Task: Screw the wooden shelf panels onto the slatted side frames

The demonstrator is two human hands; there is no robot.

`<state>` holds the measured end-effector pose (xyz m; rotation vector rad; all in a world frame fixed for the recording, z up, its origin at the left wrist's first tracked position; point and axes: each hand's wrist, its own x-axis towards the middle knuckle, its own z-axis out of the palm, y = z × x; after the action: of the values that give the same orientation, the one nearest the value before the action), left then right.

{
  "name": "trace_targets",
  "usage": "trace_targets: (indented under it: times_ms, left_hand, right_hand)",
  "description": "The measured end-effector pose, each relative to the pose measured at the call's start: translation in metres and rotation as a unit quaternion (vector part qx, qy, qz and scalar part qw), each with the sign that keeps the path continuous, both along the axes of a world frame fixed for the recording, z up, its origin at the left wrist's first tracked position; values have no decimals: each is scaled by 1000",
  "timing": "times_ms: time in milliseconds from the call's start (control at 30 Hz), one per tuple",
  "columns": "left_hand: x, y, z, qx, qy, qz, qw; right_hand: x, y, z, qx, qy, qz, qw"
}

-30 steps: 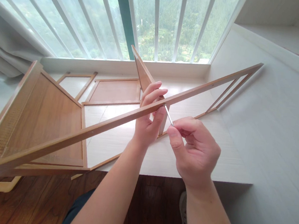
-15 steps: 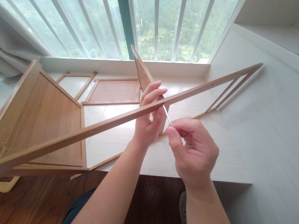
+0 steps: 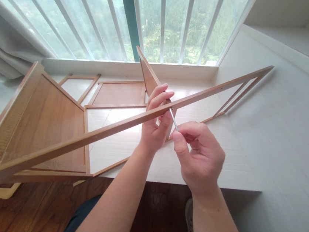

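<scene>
— Barely anything has shifted since the earlier frame: the right hand (image 3: 198,156) has crept a touch up and left, and the thin metal key (image 3: 173,119) it pinches now leans a little more steeply against the rail.

— Where does that key meet the wood?

— Just right of the frame's centre. Its tip touches the long wooden rail (image 3: 99,135), which runs as a diagonal from the lower left corner to the upper right. Thumb and forefinger are pressed together on the key's lower end; the other fingers curl into the palm.

— And the left hand?

— The left hand (image 3: 155,125) is clamped on the same rail beside the key, fingers over the top edge and thumb on the near face, right where an upright panel (image 3: 148,74) stands behind it.

— What sits around them?

— At the left of the frame, a wooden panel (image 3: 44,125) joined to the rail tilts upward. Behind the hands, toward upper centre, a flat framed panel (image 3: 119,94) lies on the pale platform (image 3: 234,170). Across the top runs a window with white bars (image 3: 162,20), with a curtain (image 3: 2,50) at the upper left. Dark wood floor (image 3: 34,210) fills the bottom edge.
</scene>
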<state>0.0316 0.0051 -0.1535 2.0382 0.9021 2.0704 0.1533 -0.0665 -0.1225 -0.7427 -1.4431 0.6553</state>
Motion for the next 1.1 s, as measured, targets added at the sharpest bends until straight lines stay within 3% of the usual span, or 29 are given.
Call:
trace_targets:
  times_ms: [700, 1100]
  left_hand:
    - [1, -2, 3, -3, -1, -3, 1000]
    - [0, 0, 2, 0, -8, 1, 1000]
  right_hand:
    - [1, -2, -1, -16, 13, 10, 1000]
    - [1, -2, 1, -7, 20, -30, 999]
